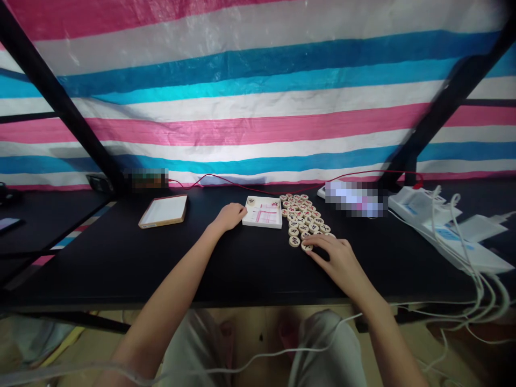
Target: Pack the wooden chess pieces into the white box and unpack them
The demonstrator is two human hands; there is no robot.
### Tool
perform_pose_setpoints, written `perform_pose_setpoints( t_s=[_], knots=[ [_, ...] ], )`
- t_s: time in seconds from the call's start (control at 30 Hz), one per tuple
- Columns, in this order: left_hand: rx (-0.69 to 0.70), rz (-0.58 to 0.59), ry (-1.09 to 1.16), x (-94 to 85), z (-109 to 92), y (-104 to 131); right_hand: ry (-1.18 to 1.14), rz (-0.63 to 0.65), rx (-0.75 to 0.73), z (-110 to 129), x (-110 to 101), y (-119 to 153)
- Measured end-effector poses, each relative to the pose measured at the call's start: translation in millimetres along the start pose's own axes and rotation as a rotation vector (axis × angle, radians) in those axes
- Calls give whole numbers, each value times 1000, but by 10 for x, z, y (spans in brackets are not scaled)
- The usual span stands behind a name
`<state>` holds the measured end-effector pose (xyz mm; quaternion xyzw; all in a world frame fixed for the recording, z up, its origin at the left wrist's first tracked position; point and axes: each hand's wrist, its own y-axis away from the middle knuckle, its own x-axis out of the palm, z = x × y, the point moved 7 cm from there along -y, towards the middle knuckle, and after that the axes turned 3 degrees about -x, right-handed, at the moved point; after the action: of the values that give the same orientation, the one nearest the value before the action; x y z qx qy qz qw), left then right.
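Note:
Many round wooden Chinese chess pieces (303, 228), marked in red or black, lie in close rows on the black table. My right hand (334, 255) is at the near end of these rows, thumb and fingertips closed on one black-marked chess piece (307, 246). Left of the rows lies a shallow white box (269, 222) with a pink-printed inside. Two chess pieces sit in it, one in the far left corner (251, 201) and a red-marked one in the far right corner (275, 204). My left hand (231, 216), fingers curled, grips the box's left edge.
A shallow box lid (164, 210) with brown sides lies to the left. At the right are a white power strip (447, 231) with tangled white cables and a blurred-out object (355, 199). A red cable (242, 185) runs along the back, before a striped sheet (258, 91).

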<state>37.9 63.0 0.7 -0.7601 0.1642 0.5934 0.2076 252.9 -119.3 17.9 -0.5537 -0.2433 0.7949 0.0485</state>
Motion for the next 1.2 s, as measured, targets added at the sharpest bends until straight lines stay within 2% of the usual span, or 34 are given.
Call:
perform_pose_setpoints(
  t_s=[0.2,0.27,0.37,0.43,0.53,0.6,0.67,0.87,1.2],
  knots=[
    [-6,3,6,-6,3,3,-22,-18,-36,44,-40,-27],
    [-4,5,11,-6,0,2,30,-49,-24,118,-107,-151],
    [-11,4,11,-3,4,-1,35,-84,-35,272,-98,-538],
    [-14,5,7,0,2,1,35,-56,-43,360,57,-895],
    [-9,2,0,-9,-13,10,181,106,-36,445,477,-1412],
    [-8,-10,-3,-25,-23,17,279,173,-29,487,716,-1655],
    [-2,-16,-7,-35,-33,21,343,184,-25,526,868,-1787],
    [-1,-12,-6,-10,-31,5,337,84,-11,518,985,-1761],
    [-24,-6,5,-35,-24,19,219,97,45,519,1068,-1816]
  ],
)
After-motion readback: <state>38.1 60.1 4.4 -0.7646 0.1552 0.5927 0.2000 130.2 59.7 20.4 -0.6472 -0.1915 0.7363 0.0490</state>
